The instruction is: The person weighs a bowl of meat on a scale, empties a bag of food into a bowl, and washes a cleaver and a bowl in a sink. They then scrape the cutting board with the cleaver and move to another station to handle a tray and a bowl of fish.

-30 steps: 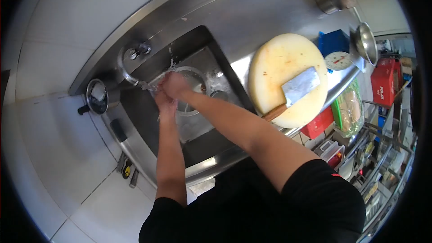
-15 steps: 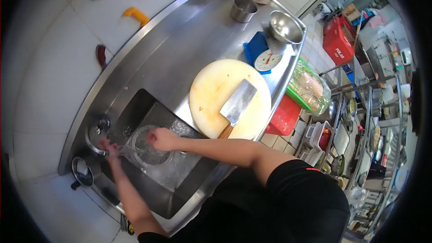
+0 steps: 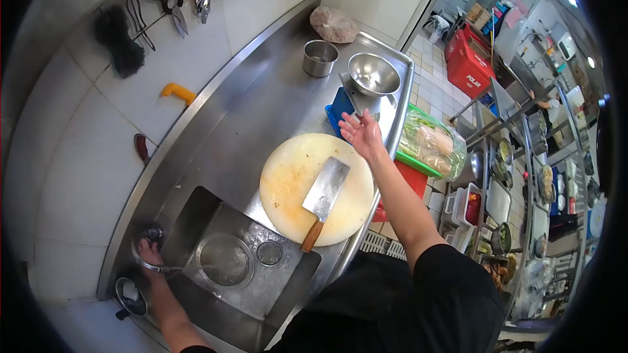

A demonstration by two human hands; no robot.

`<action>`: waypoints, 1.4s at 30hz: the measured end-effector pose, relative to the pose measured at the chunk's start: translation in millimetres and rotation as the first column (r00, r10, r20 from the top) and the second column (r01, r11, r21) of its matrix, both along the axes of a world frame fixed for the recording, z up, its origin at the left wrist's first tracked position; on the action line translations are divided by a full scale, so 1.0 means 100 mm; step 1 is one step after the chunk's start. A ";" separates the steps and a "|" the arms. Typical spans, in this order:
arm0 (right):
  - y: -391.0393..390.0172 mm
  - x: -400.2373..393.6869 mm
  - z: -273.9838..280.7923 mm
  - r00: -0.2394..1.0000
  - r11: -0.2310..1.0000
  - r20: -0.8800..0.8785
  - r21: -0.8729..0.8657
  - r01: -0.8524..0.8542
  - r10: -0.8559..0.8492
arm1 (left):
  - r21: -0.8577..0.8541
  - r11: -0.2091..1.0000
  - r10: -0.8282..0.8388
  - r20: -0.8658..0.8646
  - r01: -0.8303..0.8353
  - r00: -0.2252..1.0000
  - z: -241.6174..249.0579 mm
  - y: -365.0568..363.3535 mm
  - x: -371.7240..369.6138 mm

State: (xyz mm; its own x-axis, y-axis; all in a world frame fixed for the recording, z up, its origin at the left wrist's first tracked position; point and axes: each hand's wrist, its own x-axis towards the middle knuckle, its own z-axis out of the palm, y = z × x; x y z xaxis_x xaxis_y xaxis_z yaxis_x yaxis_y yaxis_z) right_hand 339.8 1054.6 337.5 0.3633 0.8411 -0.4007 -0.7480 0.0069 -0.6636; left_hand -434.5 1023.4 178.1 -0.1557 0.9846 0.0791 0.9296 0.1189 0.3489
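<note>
My left hand [image 3: 149,252] is at the faucet [image 3: 153,232] on the sink's back left rim, its fingers closed around the handle. A thin stream of water leaves the spout toward the round drain strainer [image 3: 224,260] in the steel sink [image 3: 245,222]. My right hand [image 3: 364,134] is raised, wet-looking, palm up with fingers apart, holding nothing. It hovers by the blue kitchen scale [image 3: 340,106], partly hiding it. A steel bowl [image 3: 374,74] sits on the scale's tray. Below that hand, a cleaver [image 3: 327,189] with a wooden handle lies on a round cutting board [image 3: 281,176].
A steel pot [image 3: 320,59] and a tied plastic bag [image 3: 333,24] stand at the counter's far end. Scissors [image 3: 173,13] and a black brush [image 3: 121,42] hang on the tiled wall. To the right are a green tray [image 3: 418,165] with wrapped food and crowded shelves.
My right hand has lifted out of the sink and moved up and right toward the scale. My left hand has shifted from the water stream to the faucet handle. The view has tilted up.
</note>
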 end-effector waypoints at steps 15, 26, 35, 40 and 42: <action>0.83 1.55 -0.38 0.992 0.995 0.101 0.064 0.074 -0.080 | -0.029 0.907 0.408 0.298 -0.419 0.863 -0.30 -2.06 2.26; 1.78 3.80 -0.59 0.965 0.979 0.164 -0.062 -0.195 0.203 | 0.089 0.971 -0.231 0.095 0.222 0.968 1.45 -1.65 5.46; 1.03 3.24 -1.00 0.967 0.980 0.207 0.105 -0.171 0.147 | -0.275 0.953 -0.147 -0.054 0.127 0.988 1.37 -1.17 5.84; -0.66 1.93 -1.34 0.641 0.823 0.532 -0.226 -0.521 0.552 | -0.228 0.961 -0.086 0.283 0.154 0.955 1.60 -0.78 6.08; -1.16 1.46 -1.42 0.589 0.750 0.508 -0.196 -0.632 0.628 | -0.273 0.924 -0.173 0.329 0.269 0.928 1.53 -0.46 6.34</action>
State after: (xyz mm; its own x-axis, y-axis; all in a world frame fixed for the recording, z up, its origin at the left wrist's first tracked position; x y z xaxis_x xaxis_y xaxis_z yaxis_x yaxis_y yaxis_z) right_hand 485.8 939.0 195.9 -0.1151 0.9417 -0.3162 -0.1104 -0.3284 -0.9380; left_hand 199.3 976.9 331.1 0.0999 0.9634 -0.2488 0.8056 0.0684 0.5885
